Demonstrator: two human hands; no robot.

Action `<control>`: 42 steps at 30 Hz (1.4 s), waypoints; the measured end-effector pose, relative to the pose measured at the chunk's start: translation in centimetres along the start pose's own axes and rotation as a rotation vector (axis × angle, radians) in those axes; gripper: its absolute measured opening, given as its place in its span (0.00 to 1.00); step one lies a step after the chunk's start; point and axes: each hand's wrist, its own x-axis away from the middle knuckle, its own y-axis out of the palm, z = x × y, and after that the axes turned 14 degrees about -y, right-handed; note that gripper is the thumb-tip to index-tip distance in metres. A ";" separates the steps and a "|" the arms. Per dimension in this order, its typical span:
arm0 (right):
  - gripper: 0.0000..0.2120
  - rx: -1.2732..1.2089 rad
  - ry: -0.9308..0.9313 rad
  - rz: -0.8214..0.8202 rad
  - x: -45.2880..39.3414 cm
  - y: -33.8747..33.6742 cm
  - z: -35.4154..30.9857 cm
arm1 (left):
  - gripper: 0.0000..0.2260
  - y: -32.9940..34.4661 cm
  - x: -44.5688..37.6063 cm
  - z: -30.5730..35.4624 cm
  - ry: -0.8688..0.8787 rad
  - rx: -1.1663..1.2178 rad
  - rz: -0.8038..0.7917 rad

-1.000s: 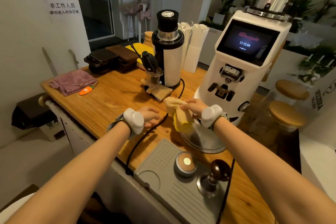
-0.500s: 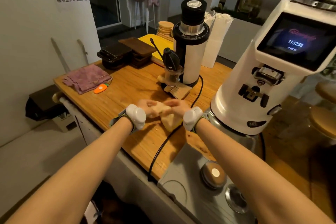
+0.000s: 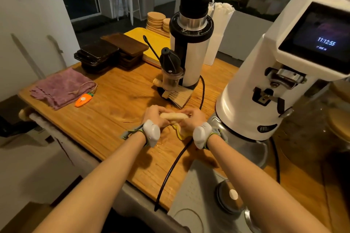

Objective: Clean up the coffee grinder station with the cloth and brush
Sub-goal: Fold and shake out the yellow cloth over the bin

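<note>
We fold the yellow cloth [image 3: 174,115] over open tabletop [image 3: 106,119].
Left grip [image 3: 154,116] and right grip [image 3: 191,118] both pinch it; white grinder [image 3: 265,81] crowds our right.

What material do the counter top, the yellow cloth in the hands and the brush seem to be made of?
Counter top: wood with a satin finish, since grain lines show. Yellow cloth: soft fabric, perhaps microfibre, because it rolls and folds. Brush: pale wooden handle with light bristles, natural or synthetic I cannot tell.
</note>
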 end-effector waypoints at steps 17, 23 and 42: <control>0.16 0.019 0.039 -0.070 2.9 0.6 -1.1 | 0.19 -1.9 1.3 -2.2 -0.021 0.034 -0.205; 0.17 -0.017 0.041 -0.108 6.7 2.4 -2.4 | 0.19 -3.7 5.6 -4.9 -0.017 0.056 -0.256; 0.15 -0.089 0.069 -0.075 12.5 6.8 -3.8 | 0.17 -6.3 10.3 -8.0 0.002 -0.082 -0.306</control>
